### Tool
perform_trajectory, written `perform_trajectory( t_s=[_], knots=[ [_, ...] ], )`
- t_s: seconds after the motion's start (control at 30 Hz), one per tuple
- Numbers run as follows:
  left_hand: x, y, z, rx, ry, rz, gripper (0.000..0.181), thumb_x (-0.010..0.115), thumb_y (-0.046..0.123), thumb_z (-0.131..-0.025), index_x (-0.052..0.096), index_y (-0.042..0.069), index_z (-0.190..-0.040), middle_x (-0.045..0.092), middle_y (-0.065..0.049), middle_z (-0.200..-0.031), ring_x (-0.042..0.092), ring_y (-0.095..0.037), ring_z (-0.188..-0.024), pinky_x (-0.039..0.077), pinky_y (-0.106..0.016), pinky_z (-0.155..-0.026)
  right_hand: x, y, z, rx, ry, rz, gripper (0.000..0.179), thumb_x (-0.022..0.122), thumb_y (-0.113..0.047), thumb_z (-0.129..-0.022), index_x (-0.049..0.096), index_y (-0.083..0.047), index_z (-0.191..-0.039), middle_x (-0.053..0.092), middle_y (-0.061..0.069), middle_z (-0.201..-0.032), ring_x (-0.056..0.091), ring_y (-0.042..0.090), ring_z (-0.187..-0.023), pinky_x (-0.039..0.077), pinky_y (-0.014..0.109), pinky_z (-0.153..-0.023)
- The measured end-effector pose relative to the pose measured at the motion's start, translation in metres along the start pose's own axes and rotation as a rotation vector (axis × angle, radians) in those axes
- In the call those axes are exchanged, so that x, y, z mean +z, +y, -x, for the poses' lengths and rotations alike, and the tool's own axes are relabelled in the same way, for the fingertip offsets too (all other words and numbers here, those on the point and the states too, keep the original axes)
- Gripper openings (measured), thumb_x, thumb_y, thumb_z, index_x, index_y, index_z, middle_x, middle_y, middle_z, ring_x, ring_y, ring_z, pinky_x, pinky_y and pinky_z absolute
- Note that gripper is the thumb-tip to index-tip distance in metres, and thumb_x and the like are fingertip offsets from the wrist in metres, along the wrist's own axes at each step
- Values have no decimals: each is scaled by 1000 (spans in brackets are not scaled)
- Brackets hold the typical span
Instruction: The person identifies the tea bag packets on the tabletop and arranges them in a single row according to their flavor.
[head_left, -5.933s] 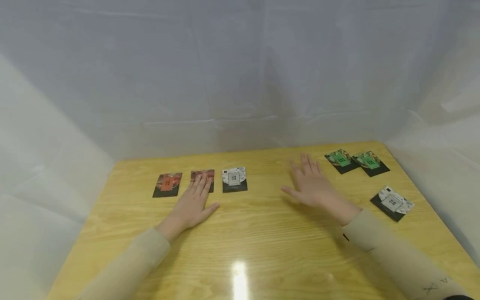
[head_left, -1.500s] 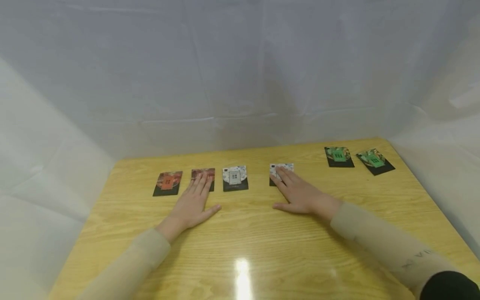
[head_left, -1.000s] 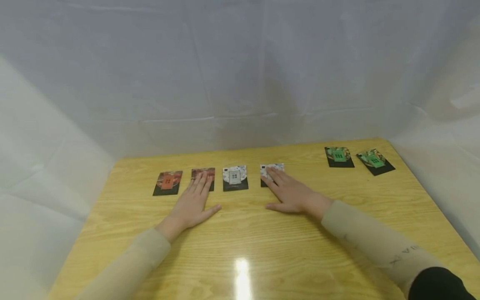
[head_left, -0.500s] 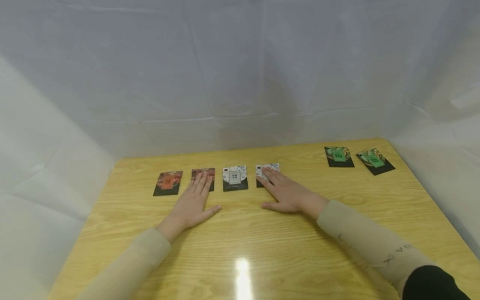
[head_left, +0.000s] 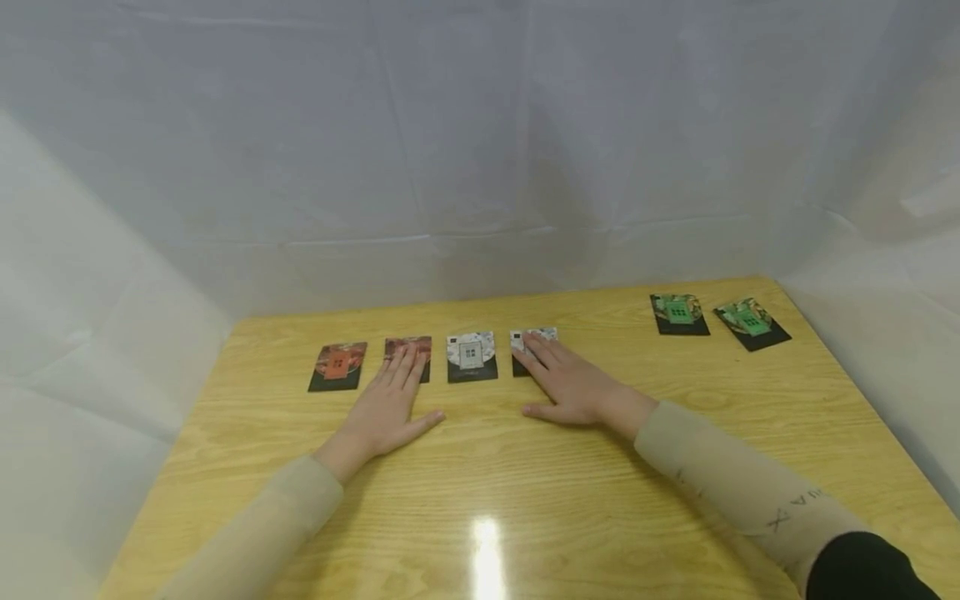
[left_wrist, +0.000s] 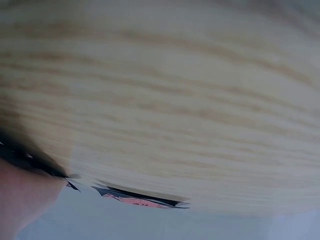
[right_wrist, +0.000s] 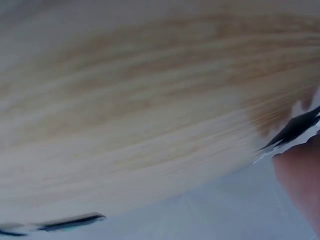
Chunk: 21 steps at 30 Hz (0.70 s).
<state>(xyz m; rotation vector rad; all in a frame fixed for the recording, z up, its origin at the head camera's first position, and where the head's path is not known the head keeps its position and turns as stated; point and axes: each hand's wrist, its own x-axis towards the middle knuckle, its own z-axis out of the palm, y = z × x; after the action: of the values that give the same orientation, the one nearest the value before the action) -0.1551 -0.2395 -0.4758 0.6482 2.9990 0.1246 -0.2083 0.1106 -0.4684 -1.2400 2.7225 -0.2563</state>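
Note:
My left hand [head_left: 386,412] lies flat in the head view, its fingertips resting on a dark red packet [head_left: 392,342] and covering much of it. To its left lies an orange-red packet [head_left: 337,365] with a black lower part, also seen edge-on in the left wrist view. Just right of that hand is a white, flower-patterned packet [head_left: 472,357], touched by neither hand. My right hand [head_left: 573,390] has straight fingers pressing on a second white packet [head_left: 519,368], partly hidden beneath them. A narrow gap separates the two white packets.
Two green packets [head_left: 679,314] lie at the table's far right, apart from each other, the outer one tilted. The wooden table [head_left: 480,467] ends at a pale sheet [head_left: 480,167] hanging behind it and along both sides.
The second white packet, at the right front 5.9 seconds ago, now lies beside the first; my right hand slid it left. The green packets have come apart. My left hand stays put.

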Motion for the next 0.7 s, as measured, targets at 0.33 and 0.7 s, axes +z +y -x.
perform_trajectory(
  t_s=[0.33, 0.7],
  knots=[
    [-1, 1, 1, -8, -11, 12, 103, 49, 66, -105, 7, -2, -169, 2, -25, -177, 3, -42, -166, 13, -57, -136, -17, 24, 14, 64, 69, 50, 93, 55, -60, -105, 17, -5, -171, 8, 26, -177, 9, 44, -165, 14, 59, -135],
    [-3, 4, 1, -2, 2, 11, 103, 51, 65, -104, 10, -4, -168, 4, -27, -177, 6, -44, -166, 16, -59, -135, -34, 61, 41, 170, 93, 59, 88, 53, -54, -107, 19, -4, -170, 6, 28, -177, 7, 48, -164, 10, 63, -134]
  ],
)
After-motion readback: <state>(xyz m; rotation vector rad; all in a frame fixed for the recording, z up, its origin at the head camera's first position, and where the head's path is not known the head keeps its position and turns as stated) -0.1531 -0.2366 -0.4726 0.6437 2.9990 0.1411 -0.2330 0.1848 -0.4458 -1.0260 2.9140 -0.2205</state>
